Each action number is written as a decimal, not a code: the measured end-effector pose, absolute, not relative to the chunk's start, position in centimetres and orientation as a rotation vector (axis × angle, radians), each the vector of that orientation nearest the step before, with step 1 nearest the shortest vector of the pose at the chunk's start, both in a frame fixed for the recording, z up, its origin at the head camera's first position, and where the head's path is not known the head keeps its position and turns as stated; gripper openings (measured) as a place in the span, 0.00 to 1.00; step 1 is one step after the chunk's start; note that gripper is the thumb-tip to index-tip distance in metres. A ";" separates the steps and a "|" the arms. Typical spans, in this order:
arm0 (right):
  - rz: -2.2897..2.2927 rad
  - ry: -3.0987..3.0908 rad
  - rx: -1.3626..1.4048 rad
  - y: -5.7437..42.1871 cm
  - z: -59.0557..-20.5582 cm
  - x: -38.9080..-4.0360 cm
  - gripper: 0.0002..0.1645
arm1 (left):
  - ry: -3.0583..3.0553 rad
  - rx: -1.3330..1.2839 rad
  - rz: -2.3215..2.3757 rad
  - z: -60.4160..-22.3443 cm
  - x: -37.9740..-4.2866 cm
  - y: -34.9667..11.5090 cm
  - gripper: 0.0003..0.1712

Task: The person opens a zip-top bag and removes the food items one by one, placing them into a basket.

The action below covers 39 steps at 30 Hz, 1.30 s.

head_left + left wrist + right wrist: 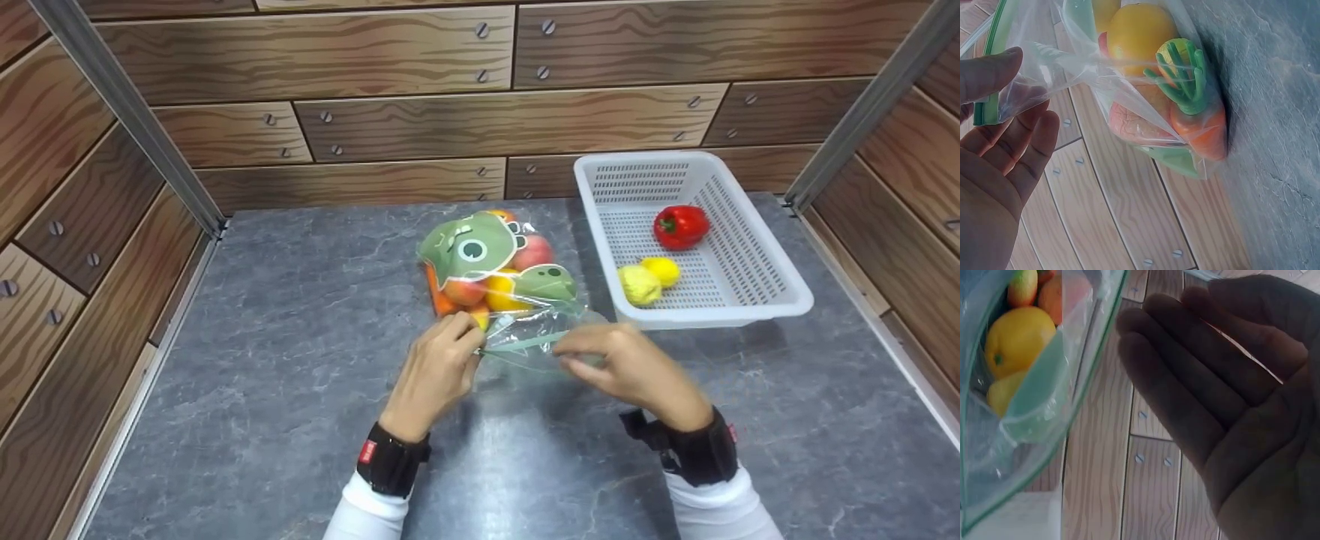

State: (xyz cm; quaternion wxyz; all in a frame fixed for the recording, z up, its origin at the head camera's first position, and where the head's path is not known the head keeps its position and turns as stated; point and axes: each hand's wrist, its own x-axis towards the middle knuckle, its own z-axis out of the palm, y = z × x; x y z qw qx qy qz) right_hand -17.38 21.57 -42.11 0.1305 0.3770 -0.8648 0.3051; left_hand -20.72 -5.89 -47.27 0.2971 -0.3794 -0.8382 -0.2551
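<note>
A clear zip bag (480, 244) with a green cartoon creature print lies on the table, filled with toy fruit and vegetables. An orange carrot (1199, 132) with a green top and a yellow-orange fruit (1019, 337) show through the plastic. My left hand (439, 371) pinches the bag's green zip edge (988, 107) between thumb and fingers at the left corner. Blurred in the head view, my right hand (637, 367) is at the right side of the bag's mouth. Its fingers (1185, 382) are fairly straight beside the parted rim, with no hold visible.
To the right, a white perforated basket (757, 311) holds a red bell pepper (681, 227), a yellow lemon-like fruit (661, 271) and a pale yellow wrinkled item (640, 286). Wood-patterned panels (405, 124) enclose the grey table (247, 375) at the back and sides.
</note>
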 end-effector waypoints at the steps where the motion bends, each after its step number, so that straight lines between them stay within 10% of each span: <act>1: 0.875 -2.540 1.123 21.3 -42.3 -17.5 0.13 | -2.224 -1.009 -0.681 -47.3 -20.7 -5.9 0.15; 18: 0.673 -2.764 0.981 18.8 -46.4 -19.2 0.12 | -2.221 -1.005 -0.659 -47.2 -20.7 -5.7 0.14; 28: 0.717 -2.731 0.687 19.2 -48.5 -20.6 0.37 | -2.196 -1.019 -0.663 -47.3 -20.7 -5.6 0.16; 39: 0.731 -2.768 0.556 19.5 -49.5 -20.8 0.29 | -2.199 -1.032 -0.662 -47.2 -20.6 -5.3 0.13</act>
